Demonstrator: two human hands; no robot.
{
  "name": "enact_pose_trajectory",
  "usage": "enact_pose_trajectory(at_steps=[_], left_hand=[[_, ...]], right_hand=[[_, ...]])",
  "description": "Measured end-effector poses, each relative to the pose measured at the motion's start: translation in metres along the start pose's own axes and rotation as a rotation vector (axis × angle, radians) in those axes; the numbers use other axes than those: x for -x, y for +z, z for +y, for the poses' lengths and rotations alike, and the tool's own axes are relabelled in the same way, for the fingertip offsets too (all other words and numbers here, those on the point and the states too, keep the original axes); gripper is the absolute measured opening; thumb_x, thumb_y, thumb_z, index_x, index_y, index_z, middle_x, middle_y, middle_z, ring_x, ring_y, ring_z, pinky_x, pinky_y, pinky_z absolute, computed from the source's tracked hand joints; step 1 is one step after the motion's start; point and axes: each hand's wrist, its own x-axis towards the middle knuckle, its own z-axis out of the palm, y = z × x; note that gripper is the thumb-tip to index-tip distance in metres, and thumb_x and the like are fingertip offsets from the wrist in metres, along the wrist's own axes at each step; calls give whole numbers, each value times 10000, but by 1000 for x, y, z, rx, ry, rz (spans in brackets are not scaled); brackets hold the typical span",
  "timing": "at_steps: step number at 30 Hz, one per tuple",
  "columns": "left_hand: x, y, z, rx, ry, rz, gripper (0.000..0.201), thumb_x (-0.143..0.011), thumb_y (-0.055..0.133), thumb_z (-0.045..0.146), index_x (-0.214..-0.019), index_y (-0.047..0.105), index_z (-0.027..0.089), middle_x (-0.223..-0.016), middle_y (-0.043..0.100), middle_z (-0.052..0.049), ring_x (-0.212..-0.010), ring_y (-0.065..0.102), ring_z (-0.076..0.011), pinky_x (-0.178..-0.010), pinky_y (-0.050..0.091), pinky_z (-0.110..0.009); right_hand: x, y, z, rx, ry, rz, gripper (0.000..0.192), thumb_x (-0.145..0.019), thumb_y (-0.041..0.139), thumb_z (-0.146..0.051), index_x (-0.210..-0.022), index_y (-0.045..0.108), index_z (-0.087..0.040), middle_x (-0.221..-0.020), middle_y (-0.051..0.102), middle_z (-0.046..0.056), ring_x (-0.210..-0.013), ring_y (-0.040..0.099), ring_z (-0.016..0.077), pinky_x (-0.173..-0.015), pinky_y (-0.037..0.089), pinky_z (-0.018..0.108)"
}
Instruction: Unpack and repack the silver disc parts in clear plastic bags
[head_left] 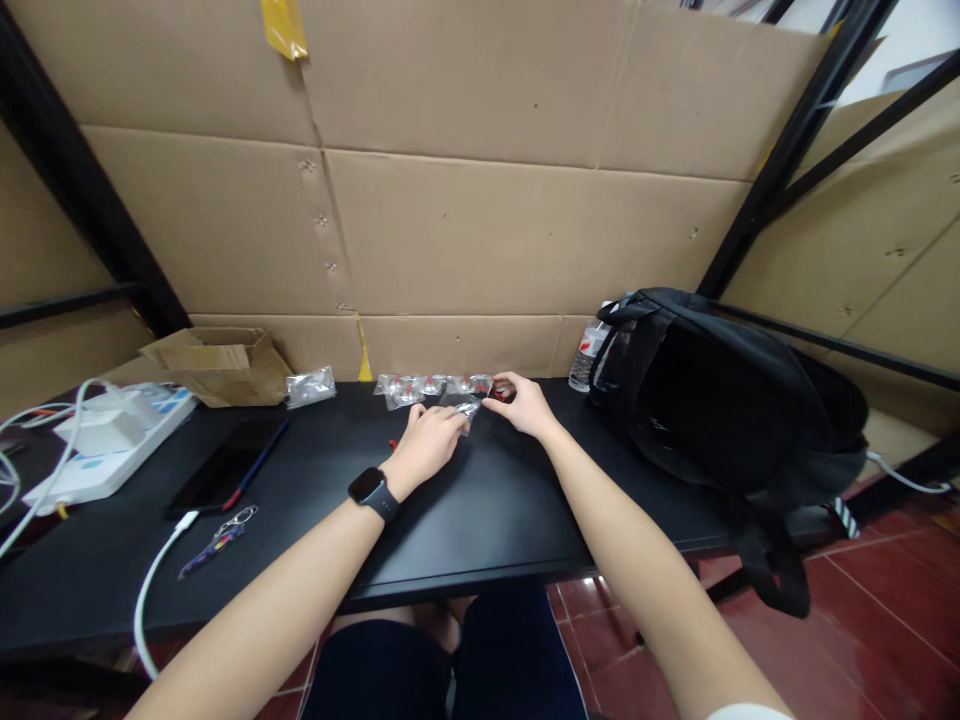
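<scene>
On the black table, several small clear plastic bags [411, 386] with shiny and red contents lie in a row by the cardboard wall. My left hand [431, 445], with a dark watch [369, 487] on its wrist, is closed at the edge of a nearer clear plastic bag [466, 406]; its fingertips are partly hidden. Just to the right, the thumb and fingers of my right hand [527, 405] come together around a small red and dark item [500, 392] at the row's right end. Its kind is too small to tell. A red bit [393, 444] shows beside my left hand.
An open cardboard box [225, 365], another clear bag [310, 387], a white power strip [112, 450], a phone-like black device [229, 465] and a keychain [217, 545] are on the left. At right stand a water bottle [585, 360] and a black backpack [720, 400].
</scene>
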Motion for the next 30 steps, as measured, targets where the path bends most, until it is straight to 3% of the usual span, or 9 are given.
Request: enact_pose_trajectory(at_steps=[4,7,11,15,19,24,30], left_hand=[[5,-1,-13,25,21,-119,235,-1004,484,368,-1119,676,297,-1140,708,-50,-1026,643,-242,-926,314,-422],[5,-4,-21,84,19,-120,325,-1026,426,450,-1240,626,308,-1253,678,-57,-1105,624,-243,-927,332,-407],[2,0,-24,68,7,-170,425,-1035,351,507,-1114,712,298,-1169,695,-68,-1111,602,-266,-918,367,-409],[2,4,-22,57,1,-183,437,-1021,368,530,-1195,701,306,-1146,671,-88,-1167,563,-290,-960,376,-447],[5,-1,-21,125,39,-242,418,-1013,402,512,-1322,621,335,-1257,634,-87,-1166,580,-273,-990,382,-444],[8,-8,-23,176,83,-288,357,-1006,434,493,-1255,666,384,-1357,594,-53,-1233,555,-273,-1013,367,-428],[10,-6,-21,145,79,-273,317,-972,511,507,-1230,678,429,-1392,584,-49,-1264,531,-297,-1030,311,-458]], right_hand=[[-2,-2,5,16,1,5,457,-720,825,-368,-1115,686,-185,-1013,768,80,-842,703,201,-830,563,346],[-2,-1,6,18,-17,-20,462,-721,825,-361,-1125,685,-188,-1028,767,78,-845,701,194,-823,560,333],[-1,-3,0,39,-44,-51,444,-718,825,-354,-1111,694,-194,-1023,764,66,-836,694,191,-811,553,325],[1,-5,-11,14,-78,-81,441,-717,813,-300,-1128,689,-198,-1021,754,59,-843,697,189,-804,550,319],[3,-1,-18,-48,-108,-165,430,-716,796,-265,-1124,686,-189,-1063,727,71,-832,691,178,-744,549,296],[4,-4,-21,93,-195,-195,390,-667,822,-250,-1042,733,-185,-1028,723,71,-883,669,202,-821,527,329],[8,-16,-26,199,-124,-459,394,-620,858,-310,-988,774,-194,-831,752,26,-709,670,181,-677,498,273]])
